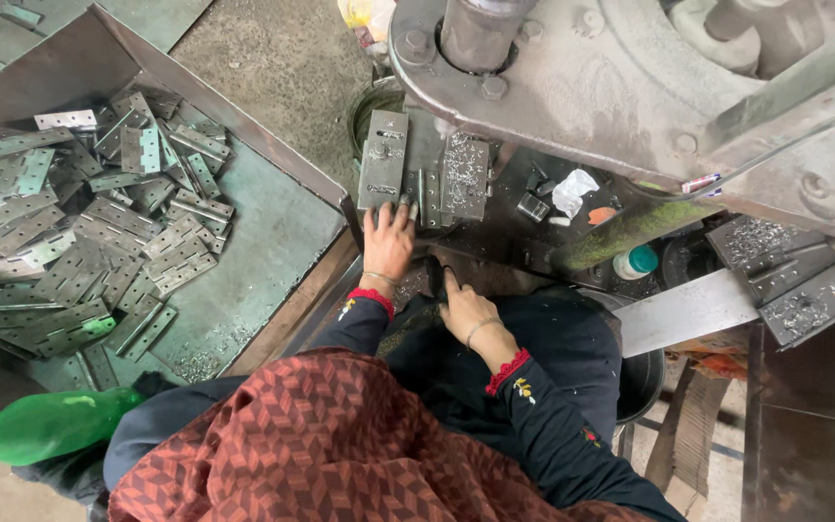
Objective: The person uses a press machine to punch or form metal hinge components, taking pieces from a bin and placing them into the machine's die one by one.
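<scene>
1. Where the frame begins at 6 o'clock, a red-brown patterned shawl (340, 445) covers the person's shoulders, with dark sleeves ending in red-trimmed cuffs.
2. Green plastic bottle (50, 423), at 8 o'clock, lying on its side by the tray's near corner.
3. Right hand (468, 311), just right of centre, bangle at the wrist, fingers curled down over a dark object at the edge of the press bed; what it grips cannot be told.
4. Left hand (388, 242), at centre, palm down, fingers spread narrowly, fingertips touching the lower edge of the grey metal die block (384, 159) at 12 o'clock from the hand.
5. Second metal plate (464, 174), just beside the die block at its 3 o'clock, dusted with bright metal filings.
6. Metal tray (273, 222), at 9 to 10 o'clock, holding a loose heap of flat hinge plates (79, 232), overlapping at all angles.
7. White rag (572, 191) and small teal-capped bottle (638, 261), at 2 to 3 o'clock on the machine bed.
8. Heavy press frame (630, 87) with round column (480, 34), at 12 to 2 o'clock, farthest off.
</scene>
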